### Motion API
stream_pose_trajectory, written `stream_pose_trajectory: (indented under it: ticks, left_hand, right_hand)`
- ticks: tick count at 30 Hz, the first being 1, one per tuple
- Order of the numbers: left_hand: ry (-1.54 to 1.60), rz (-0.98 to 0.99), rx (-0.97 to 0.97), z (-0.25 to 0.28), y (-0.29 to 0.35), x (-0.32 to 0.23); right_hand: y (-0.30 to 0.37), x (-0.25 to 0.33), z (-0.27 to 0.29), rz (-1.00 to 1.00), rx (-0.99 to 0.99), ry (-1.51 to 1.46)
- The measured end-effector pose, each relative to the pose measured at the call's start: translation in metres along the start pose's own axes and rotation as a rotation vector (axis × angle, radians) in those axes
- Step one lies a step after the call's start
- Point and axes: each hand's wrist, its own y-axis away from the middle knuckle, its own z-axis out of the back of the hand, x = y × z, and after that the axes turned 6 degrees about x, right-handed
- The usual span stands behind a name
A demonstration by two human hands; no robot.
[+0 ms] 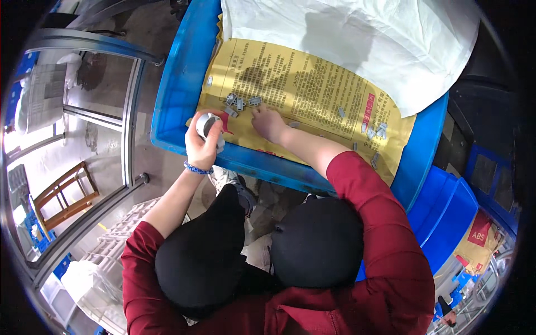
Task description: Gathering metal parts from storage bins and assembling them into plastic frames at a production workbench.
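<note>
My left hand is wrapped round a rounded white-and-silver piece with a dark face, above the near left rim of a blue plastic tub. A small grey part shows beside its fingers; whether the hand holds that too is unclear. Over the gold printed sack in the tub, my right hand has its fingers curled down. Its fingertips are beside a small grey plastic part. Anything pinched there is hidden. Several similar grey parts lie in a cluster just left of it.
More grey parts are scattered on the sack's right side. A white sheet covers the far part of the tub. Blue bins stand at right, by another sack. A metal-framed partition and a wooden frame are at left.
</note>
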Motion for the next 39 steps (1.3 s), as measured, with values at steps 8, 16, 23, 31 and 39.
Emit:
stream_pose_trajectory:
  ticks: [8, 16, 23, 31, 39]
  left_hand:
    - [0.038, -0.024, 0.028, -0.014, -0.007, -0.011]
    - [-0.139, 0.266, -0.012, 0.024, -0.006, 0.007]
    - [-0.515, 0.103, 0.291, 0.043, 0.040, -0.231]
    - [-0.723, 0.057, -0.259, 0.199, 0.324, -0.426]
    - [-1.131, 0.174, -0.633, 0.330, 0.402, -0.402]
  right_hand:
    - [0.017, -0.053, 0.017, -0.115, 0.057, -0.462]
    - [0.094, -0.037, 0.179, -0.130, -0.366, -2.053]
    - [0.182, 0.014, 0.327, 0.301, -0.298, -2.049]
    - [0.213, 0.120, 0.352, 0.447, -0.129, -2.307]
    - [0.217, 0.128, 0.338, 0.292, -0.079, -2.382]
